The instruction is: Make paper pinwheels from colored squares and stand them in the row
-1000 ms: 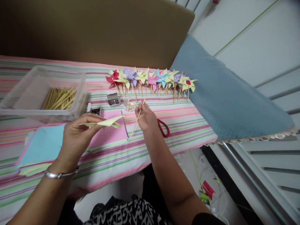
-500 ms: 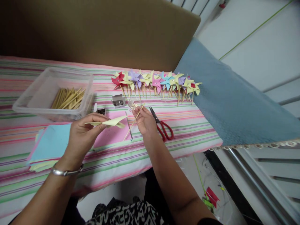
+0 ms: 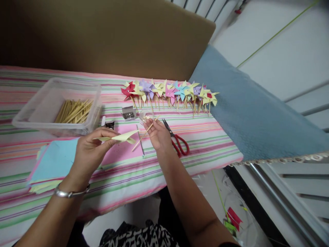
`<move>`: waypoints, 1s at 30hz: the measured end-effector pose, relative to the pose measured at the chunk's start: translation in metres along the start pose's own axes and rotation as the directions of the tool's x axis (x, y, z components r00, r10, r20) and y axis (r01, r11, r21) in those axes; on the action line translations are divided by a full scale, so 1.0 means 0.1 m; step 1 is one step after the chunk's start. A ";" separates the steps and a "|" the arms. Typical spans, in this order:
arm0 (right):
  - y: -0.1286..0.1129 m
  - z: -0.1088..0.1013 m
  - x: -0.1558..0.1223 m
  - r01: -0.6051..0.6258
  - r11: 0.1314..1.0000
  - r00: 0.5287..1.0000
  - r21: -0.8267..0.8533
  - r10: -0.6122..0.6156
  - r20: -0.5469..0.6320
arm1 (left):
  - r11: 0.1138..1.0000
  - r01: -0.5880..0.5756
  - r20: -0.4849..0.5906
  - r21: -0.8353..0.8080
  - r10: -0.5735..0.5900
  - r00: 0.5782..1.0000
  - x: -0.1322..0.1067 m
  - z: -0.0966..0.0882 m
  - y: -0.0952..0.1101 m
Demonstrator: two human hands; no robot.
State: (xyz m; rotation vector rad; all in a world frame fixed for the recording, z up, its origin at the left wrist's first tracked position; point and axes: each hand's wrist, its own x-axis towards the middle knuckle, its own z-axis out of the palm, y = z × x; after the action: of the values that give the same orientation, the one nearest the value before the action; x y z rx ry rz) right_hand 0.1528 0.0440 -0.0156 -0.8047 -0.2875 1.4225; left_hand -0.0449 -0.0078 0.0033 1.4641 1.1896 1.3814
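Observation:
My left hand pinches a folded pale yellow paper pinwheel above a pink sheet. My right hand holds a thin wooden stick slanting down to the left, its fingertips at a small clear cup. Red-handled scissors lie just right of that hand. A row of finished coloured pinwheels on sticks lies beyond.
A clear plastic tub holding several sticks stands at the left. Stacked blue and yellow paper squares lie near the left wrist. Two small boxes of pins sit by the cup. A blue cushion covers the right side.
My right hand has moved toward the small cup and the stick has tilted flatter. The scissors, earlier half hidden under the hand, now show fully. The left hand keeps the yellow pinwheel.

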 end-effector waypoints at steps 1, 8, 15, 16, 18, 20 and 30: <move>0.00 0.01 -0.02 -0.014 1.000 1.000 -0.012 0.014 0.019 | 1.000 -0.007 0.006 0.002 0.007 1.000 0.00 0.00 -0.01; 0.00 0.08 -0.13 -0.042 0.993 0.991 -0.108 0.055 0.120 | 0.998 -0.064 0.104 0.000 0.064 0.992 0.00 0.04 -0.04; 0.03 0.08 -0.15 -0.037 0.988 0.977 -0.152 0.068 0.203 | 0.998 -0.070 0.123 -0.005 0.070 0.990 0.00 0.04 -0.07; 0.03 0.07 -0.15 -0.036 0.987 0.975 -0.155 0.069 0.212 | 0.997 -0.073 0.122 -0.004 0.073 0.990 0.00 0.03 -0.07; 0.04 0.07 -0.15 -0.035 0.987 0.973 -0.160 0.070 0.221 | 0.997 -0.078 0.123 -0.003 0.078 0.989 -0.01 0.03 -0.07; 0.04 0.07 -0.16 -0.032 0.985 0.972 -0.167 0.070 0.226 | 0.997 -0.075 0.126 0.003 0.074 0.989 -0.01 0.03 -0.08; 0.05 0.16 -0.30 0.031 0.937 0.942 -0.348 0.089 0.324 | 0.996 -0.084 0.139 -0.002 0.083 0.987 -0.01 0.05 -0.03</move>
State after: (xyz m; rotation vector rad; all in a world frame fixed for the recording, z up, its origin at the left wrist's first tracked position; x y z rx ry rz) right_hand 0.1337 0.0203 0.0006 -0.8504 -0.8133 1.5586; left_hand -0.0406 -0.0076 0.0001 1.6019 1.0541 1.3090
